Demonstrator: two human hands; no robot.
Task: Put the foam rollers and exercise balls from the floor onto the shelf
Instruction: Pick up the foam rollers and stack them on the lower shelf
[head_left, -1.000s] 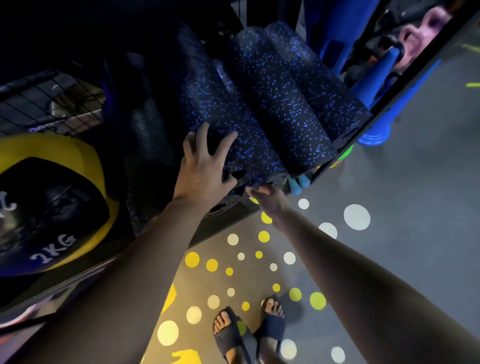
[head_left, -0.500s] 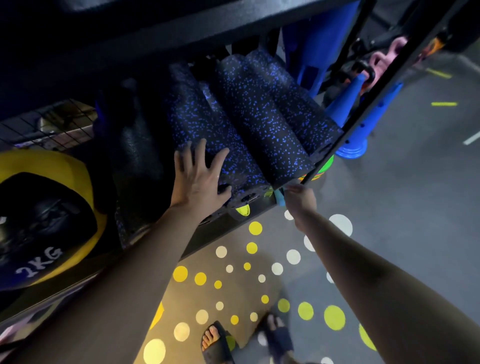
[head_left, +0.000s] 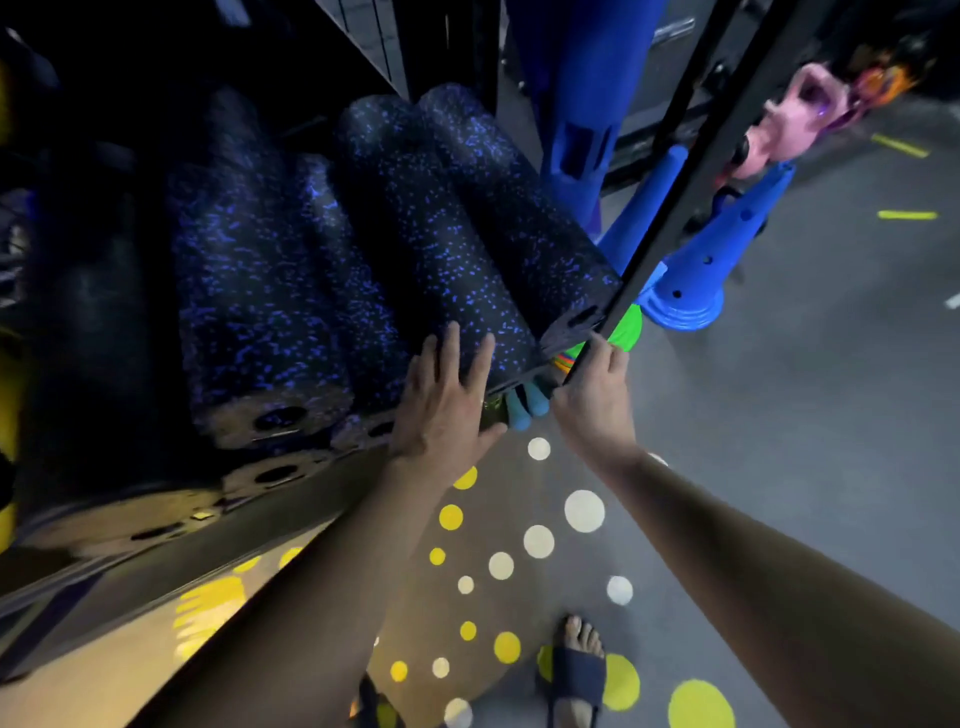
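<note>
Entry 1: left hand (head_left: 447, 410). Fingers straight and spread, palm pressed flat on the near end of a foam roller (head_left: 431, 249); it holds nothing.

Entry 2: right hand (head_left: 597, 400). Just beside the left, fingers curled round the shelf post (head_left: 675, 171).

Entry 3: other foam rollers (head_left: 249, 291). They lie side by side on the shelf (head_left: 280, 499), on either side of my fingertips.

Hazard, as I judge it: the foam is round, light and loosely packed. If I lift my palm carelessly, a roller may slide forward over the lip and drop.

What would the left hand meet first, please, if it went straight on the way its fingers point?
The speckled foam roller; the left hand rests on its near end, and depth beyond is unclear.
</note>
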